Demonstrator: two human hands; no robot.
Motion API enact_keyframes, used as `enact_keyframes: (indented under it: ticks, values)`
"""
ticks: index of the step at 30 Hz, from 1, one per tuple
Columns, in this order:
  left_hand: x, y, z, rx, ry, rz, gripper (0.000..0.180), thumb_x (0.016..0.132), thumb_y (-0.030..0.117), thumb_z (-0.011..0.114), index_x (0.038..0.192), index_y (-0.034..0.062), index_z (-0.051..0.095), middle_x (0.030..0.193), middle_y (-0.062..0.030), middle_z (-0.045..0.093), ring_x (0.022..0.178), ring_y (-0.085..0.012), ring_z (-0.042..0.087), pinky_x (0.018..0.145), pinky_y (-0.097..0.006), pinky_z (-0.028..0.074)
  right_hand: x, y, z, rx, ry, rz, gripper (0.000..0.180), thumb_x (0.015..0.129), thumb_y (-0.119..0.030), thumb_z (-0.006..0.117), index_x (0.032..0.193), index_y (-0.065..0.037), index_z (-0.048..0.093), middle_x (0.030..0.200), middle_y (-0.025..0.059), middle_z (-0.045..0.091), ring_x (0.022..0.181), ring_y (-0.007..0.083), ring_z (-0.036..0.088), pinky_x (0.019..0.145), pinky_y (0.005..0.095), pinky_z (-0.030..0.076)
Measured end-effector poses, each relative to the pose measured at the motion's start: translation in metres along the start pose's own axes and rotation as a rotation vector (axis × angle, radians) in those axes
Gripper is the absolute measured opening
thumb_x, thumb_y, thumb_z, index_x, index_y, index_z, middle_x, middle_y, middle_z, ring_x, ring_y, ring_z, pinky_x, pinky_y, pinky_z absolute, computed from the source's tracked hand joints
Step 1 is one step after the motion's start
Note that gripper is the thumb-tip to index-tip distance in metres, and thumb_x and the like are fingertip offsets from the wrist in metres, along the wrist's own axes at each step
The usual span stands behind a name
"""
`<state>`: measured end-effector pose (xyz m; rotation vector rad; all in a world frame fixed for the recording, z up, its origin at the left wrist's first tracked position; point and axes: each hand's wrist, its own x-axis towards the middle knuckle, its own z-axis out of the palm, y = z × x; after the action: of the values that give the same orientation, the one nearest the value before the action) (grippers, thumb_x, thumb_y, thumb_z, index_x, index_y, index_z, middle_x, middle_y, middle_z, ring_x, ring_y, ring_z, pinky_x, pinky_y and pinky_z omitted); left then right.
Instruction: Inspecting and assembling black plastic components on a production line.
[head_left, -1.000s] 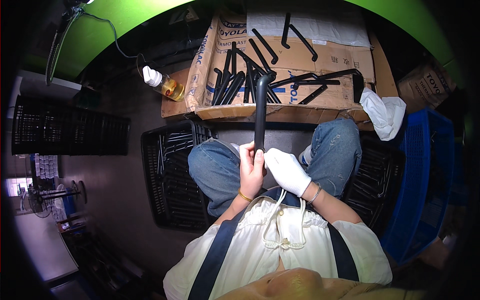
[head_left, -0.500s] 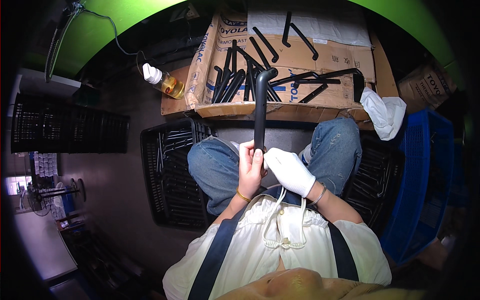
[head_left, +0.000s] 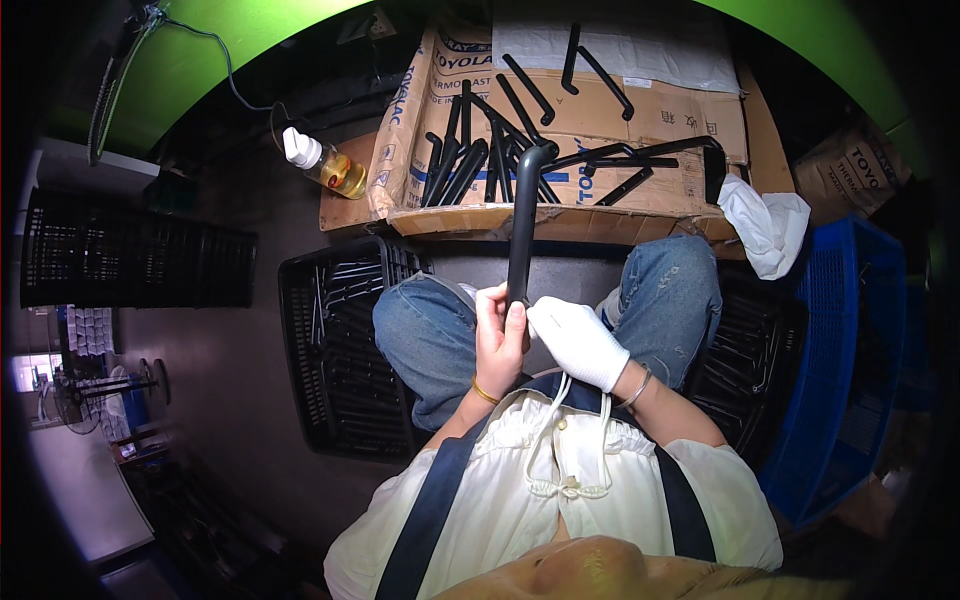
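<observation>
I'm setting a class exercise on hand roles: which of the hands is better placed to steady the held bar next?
Probably the left hand: bare, it grips the bar at its near end. The gloved right hand is at that end too, but its fingertips are hidden, so its hold is unclear.

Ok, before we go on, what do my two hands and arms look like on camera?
The left hand is bare, with a gold-coloured bracelet at the wrist. The right hand wears a white textured glove, with a silver-coloured bracelet behind it. Short white sleeves leave both forearms uncovered.
</observation>
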<state>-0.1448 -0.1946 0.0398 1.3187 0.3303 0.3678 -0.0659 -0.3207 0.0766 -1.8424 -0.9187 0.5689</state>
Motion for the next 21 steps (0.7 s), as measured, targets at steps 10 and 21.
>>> enact_keyframes:
  ticks: [10, 21]
  values:
    - [0.004, -0.001, 0.005, -0.005, 0.006, 0.006, 0.022, 0.103, 0.019, 0.049, 0.119, 0.0052, 0.041, 0.080, 0.0030, 0.048, 0.050, -0.0001, 0.036, 0.043, -0.016, 0.030, -0.004, 0.002, 0.012, -0.359, 0.157, 0.020, 0.014, 0.094, -0.016, 0.051, 0.089, -0.005, 0.058, 0.089, 0.0145, 0.060, 0.068, 0.0314, 0.065, 0.059, 0.0427, 0.052]
    - [0.002, 0.022, -0.001, -0.388, -0.064, -0.447, 0.013, 0.104, 0.023, 0.047, 0.106, 0.0111, 0.045, 0.078, -0.0008, 0.051, 0.043, -0.0016, 0.034, 0.037, -0.018, 0.026, 0.000, 0.003, -0.023, -0.239, 0.268, -0.175, 0.011, 0.096, -0.012, 0.051, 0.097, -0.004, 0.058, 0.079, 0.0198, 0.060, 0.071, 0.0391, 0.063, 0.061, 0.0442, 0.051]
